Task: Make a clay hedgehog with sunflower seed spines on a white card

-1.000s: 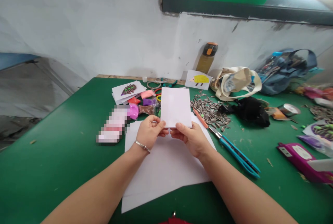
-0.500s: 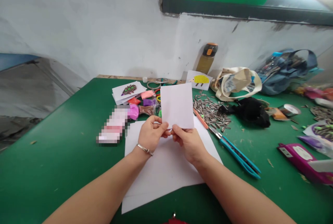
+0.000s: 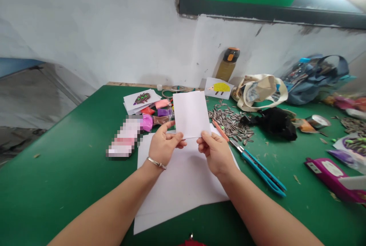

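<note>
A small blank white sheet of paper (image 3: 191,113) is held up above the table, its face toward me. My left hand (image 3: 166,141) pinches its lower left corner between thumb and fingers. At the lower right corner, my right hand (image 3: 215,149) grips it the same way. Beneath both hands lies a larger white sheet (image 3: 183,185), flat on the green table (image 3: 71,170). To the right of it rests a blue-handled utility knife (image 3: 261,171), with an orange stick-like tool (image 3: 220,130) at its far end.
Striped sunflower seeds (image 3: 230,122) are spread beyond the right hand. Bags of coloured clay (image 3: 147,122) and a seed-decorated card (image 3: 141,99) lie at the left. Against the wall stand a bottle (image 3: 227,65) and a yellow hedgehog card (image 3: 219,88). A cloth bag (image 3: 261,91) sits further right.
My hands have moved apart along the paper's lower edge, the right one toward the right corner. The small sheet has shifted slightly left and up.
</note>
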A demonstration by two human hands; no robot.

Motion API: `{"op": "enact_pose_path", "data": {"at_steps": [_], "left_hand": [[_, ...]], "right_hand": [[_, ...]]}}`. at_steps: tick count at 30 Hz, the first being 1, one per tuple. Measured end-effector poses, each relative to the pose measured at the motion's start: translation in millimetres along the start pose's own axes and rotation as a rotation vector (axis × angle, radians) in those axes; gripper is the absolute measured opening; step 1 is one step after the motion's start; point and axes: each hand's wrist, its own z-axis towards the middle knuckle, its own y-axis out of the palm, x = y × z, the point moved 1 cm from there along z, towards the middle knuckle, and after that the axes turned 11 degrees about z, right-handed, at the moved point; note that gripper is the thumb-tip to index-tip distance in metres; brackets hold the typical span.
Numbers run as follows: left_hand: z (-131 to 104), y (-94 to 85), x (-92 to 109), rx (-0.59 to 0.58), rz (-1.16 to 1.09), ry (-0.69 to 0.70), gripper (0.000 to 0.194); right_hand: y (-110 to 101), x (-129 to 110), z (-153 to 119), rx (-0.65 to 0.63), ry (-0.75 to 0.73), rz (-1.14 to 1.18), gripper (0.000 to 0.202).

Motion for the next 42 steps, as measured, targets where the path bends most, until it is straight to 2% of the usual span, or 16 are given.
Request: {"op": "enact_pose_path", "data": {"at_steps": [3,5,7,9,15,19,22,25,32,38,42], "left_hand": [[4.2,-5.3,-4.0,-0.02,-0.014,-0.015,0.066],[7.6,-8.4,-7.5,-0.088,-0.056,-0.063,0.067],[10.4,-10.5,-10.3,-0.175,-0.11,-0.134,0.061],[12.0,-11.6,-11.5,-0.214,-0.133,-0.172,0.052],[10.6,-8.9,-12.0,-0.202,-0.014,-0.106,0.041],[12.8,-10.8,-15.8,-0.194,0.053,-0.084,0.036],[17.1,-16.9,-15.6,-0.102,0.092,-0.018,0.038],[20.1,-21.9,-13.6,-0.048,0.08,-0.018,0.039],[19.8,-22.2,-13.5,-0.056,0.129,-0.009,0.027],[18.4,-17.3,-15.6,-0.122,0.126,-0.027,0.025],[18.1,-14.8,-17.7,-0.166,0.1,-0.056,0.025]], "right_hand": [[-6.8,-6.7,5.4,-0.025,-0.004,-0.033,0.026],[-9.2,-9.6,7.7,-0.04,0.003,-0.066,0.027],[-10.2,-10.8,8.7,-0.055,-0.005,-0.095,0.029],[-10.3,-10.0,8.9,-0.078,0.001,-0.099,0.031],[-8.1,-1.4,6.9,-0.142,0.206,-0.101,0.031],[-6.6,-1.3,5.8,-0.151,0.177,-0.185,0.031],[-7.3,-2.5,6.1,-0.154,0.17,-0.223,0.031],[-8.9,-2.2,6.7,-0.172,0.18,-0.258,0.032],[-13.5,-2.2,11.3,-0.164,0.197,-0.329,0.04],[-14.6,-7.0,16.7,-0.141,0.121,-0.191,0.038],[-17.5,-16.7,19.9,-0.095,0.157,-0.107,0.035]]}}
